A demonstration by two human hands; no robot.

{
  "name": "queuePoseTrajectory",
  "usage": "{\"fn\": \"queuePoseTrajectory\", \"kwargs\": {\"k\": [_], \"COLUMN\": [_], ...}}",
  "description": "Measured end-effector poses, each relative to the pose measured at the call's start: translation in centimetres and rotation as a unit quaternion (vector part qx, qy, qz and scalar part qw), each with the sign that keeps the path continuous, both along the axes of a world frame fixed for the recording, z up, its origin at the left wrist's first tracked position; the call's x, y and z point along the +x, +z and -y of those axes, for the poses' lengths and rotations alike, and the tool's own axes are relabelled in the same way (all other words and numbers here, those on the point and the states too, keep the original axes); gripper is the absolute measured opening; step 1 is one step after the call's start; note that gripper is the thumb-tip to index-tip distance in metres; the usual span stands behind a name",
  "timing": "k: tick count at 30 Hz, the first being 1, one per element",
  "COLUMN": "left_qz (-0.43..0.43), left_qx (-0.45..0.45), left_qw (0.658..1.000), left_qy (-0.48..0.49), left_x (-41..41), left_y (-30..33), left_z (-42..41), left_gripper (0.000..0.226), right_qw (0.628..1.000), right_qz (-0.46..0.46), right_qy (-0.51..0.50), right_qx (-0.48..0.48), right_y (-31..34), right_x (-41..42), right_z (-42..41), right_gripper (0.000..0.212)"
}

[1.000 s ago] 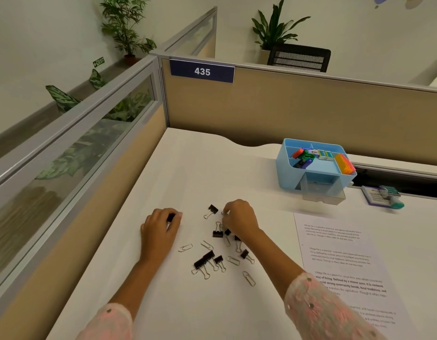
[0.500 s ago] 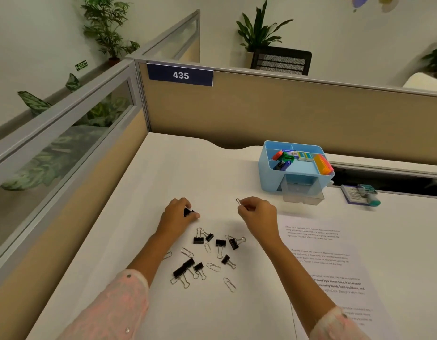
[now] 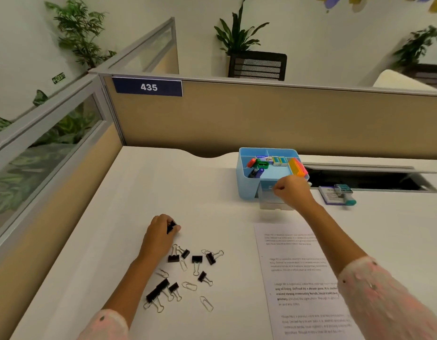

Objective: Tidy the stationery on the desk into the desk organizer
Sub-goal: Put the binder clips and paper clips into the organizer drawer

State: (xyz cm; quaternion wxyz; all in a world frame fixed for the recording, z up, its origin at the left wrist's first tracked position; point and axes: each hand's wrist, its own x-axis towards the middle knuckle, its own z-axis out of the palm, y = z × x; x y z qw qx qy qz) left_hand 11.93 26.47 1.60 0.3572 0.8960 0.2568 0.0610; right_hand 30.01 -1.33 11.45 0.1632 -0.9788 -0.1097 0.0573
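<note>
Right hand [image 3: 289, 190]: pinched shut over light-blue plastic desk organizer [image 3: 246, 185]'s clear drawer; contents unseen.
Left hand [image 3: 161, 231]: grips small black binder clip [image 3: 171, 227].
Tip: I'd release squarely over the drawer.

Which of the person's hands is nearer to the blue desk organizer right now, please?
Right. The right hand is at the blue desk organizer's front, over its drawer; the left hand rests well short, gripping binder clips.

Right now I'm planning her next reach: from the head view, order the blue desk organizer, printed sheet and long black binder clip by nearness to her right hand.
1. Blue desk organizer, directly at the right hand.
2. Printed sheet, below it.
3. Long black binder clip, far lower left.
</note>
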Motion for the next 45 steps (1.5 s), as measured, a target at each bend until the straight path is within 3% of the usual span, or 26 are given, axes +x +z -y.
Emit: {"fn": "queuePoseTrajectory", "kwargs": {"k": [6, 11, 15, 16, 18, 20, 24, 29, 31, 34, 39, 45], "left_qz": [0.067, 0.103, 0.127, 0.133, 0.146, 0.162, 0.177, 0.088, 0.023, -0.058, -0.038, 0.015], "left_qx": [-0.033, -0.055, -0.052, -0.049, -0.044, -0.038, -0.029, -0.072, -0.128, -0.244, -0.285, -0.332], "left_qw": [0.996, 0.987, 0.980, 0.979, 0.975, 0.970, 0.960, 0.982, 0.987, 0.968, 0.957, 0.943], "left_qy": [-0.054, -0.110, -0.143, -0.150, -0.162, -0.179, -0.217, -0.151, -0.094, -0.033, -0.020, 0.007], "left_x": [2.2, 3.8, 4.6, 4.7, 4.9, 5.0, 5.2, 5.9, 6.4, 6.9, 7.2, 7.1], "left_y": [1.9, 3.3, 3.9, 4.0, 4.2, 4.4, 4.2, 3.3, 2.6, 1.9, 1.4, 1.5], "left_z": [5.1, 9.2, 11.6, 12.1, 13.0, 13.7, 14.6, 14.6, 13.9, 12.8, 11.9, 11.8], "left_gripper": [0.021, 0.019, 0.021, 0.022, 0.023, 0.023, 0.023, 0.045, 0.047, 0.044, 0.031, 0.020], "right_qw": [0.992, 0.998, 0.981, 0.968, 0.922, 0.868, 0.844, 0.903, 0.943, 0.977, 1.000, 0.999], "right_qz": [-0.020, -0.023, 0.062, 0.032, -0.113, -0.245, -0.272, -0.161, -0.068, 0.033, -0.006, -0.016], "right_qy": [0.082, 0.042, -0.027, -0.038, -0.044, -0.034, -0.051, -0.086, -0.074, -0.052, 0.017, 0.028], "right_qx": [-0.090, -0.052, 0.181, 0.245, 0.368, 0.430, 0.459, 0.388, 0.319, 0.205, -0.003, -0.032], "right_y": [-0.9, -2.0, -1.9, -1.9, -1.7, -1.7, -2.5, -2.4, -1.8, -1.1, -1.3, -2.5], "right_x": [1.5, 1.9, -1.2, -2.4, -4.9, -6.7, -7.9, -5.3, -3.2, 0.0, 3.2, 3.5], "right_z": [0.1, 0.6, 1.0, 1.0, 0.6, 0.2, 0.1, 0.8, 1.5, 2.1, 1.6, 0.8], "right_gripper": [0.024, 0.023, 0.013, 0.010, 0.003, 0.005, 0.011, 0.011, 0.016, 0.021, 0.021, 0.020]}}
